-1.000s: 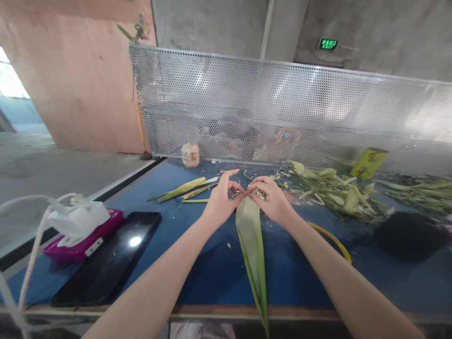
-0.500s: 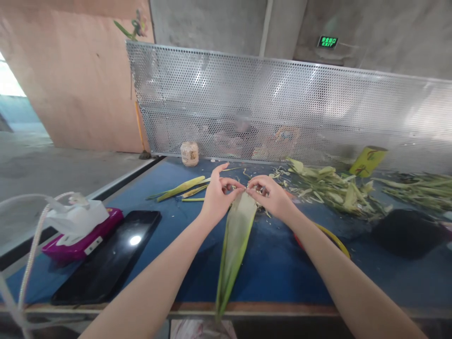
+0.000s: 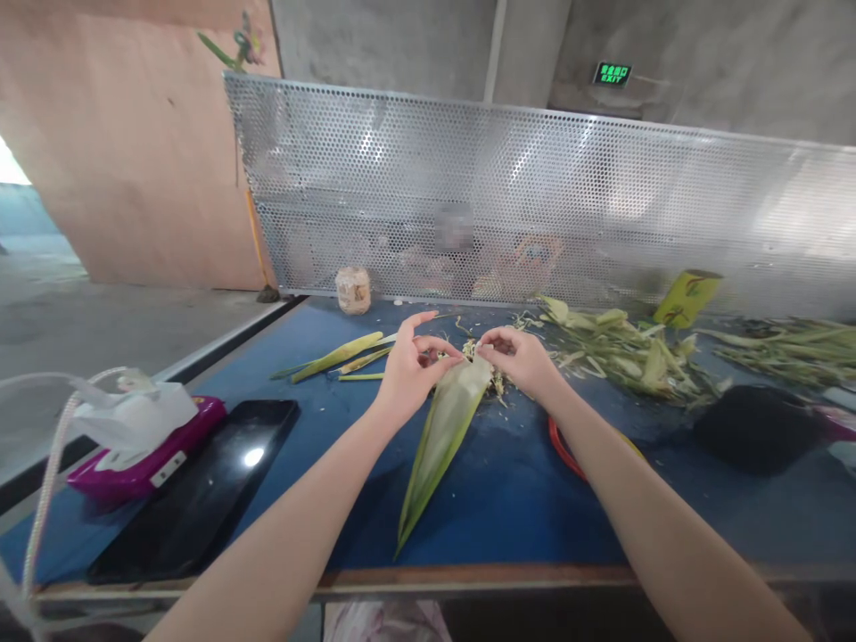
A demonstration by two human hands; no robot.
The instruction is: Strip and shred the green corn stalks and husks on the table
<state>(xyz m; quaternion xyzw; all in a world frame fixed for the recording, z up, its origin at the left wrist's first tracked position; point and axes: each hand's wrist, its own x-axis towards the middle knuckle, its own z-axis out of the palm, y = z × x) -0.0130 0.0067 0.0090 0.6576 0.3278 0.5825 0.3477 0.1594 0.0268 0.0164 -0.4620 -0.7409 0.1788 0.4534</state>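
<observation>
A long pale-green corn husk (image 3: pixel 451 419) hangs from both hands over the blue tabletop, its pointed end slanting down to the left toward me. My left hand (image 3: pixel 418 366) pinches the upper left corner of the husk between thumb and forefinger. At the upper right corner, the fingers of my right hand (image 3: pixel 512 358) are closed on it. Between the two pinches the top edge of the husk dips in a small notch. Shredded husk bits (image 3: pixel 496 383) lie on the table behind and beside it. Just under my right forearm lies a red and yellow ring (image 3: pixel 565 450), partly covered.
To the left are a black phone (image 3: pixel 201 486) and a magenta power strip (image 3: pixel 147 459) with a white plug and cables. Green strips (image 3: pixel 338 357), a jar (image 3: pixel 353 291), a husk pile (image 3: pixel 635 352), a yellow container (image 3: pixel 687 299) and a black object (image 3: pixel 755 428) lie around. A perforated metal screen (image 3: pixel 415 160) borders the back.
My hands have moved slightly apart, and a notch now shows at the husk's top edge. The husk's pointed end has swung up and left from over the table's front edge.
</observation>
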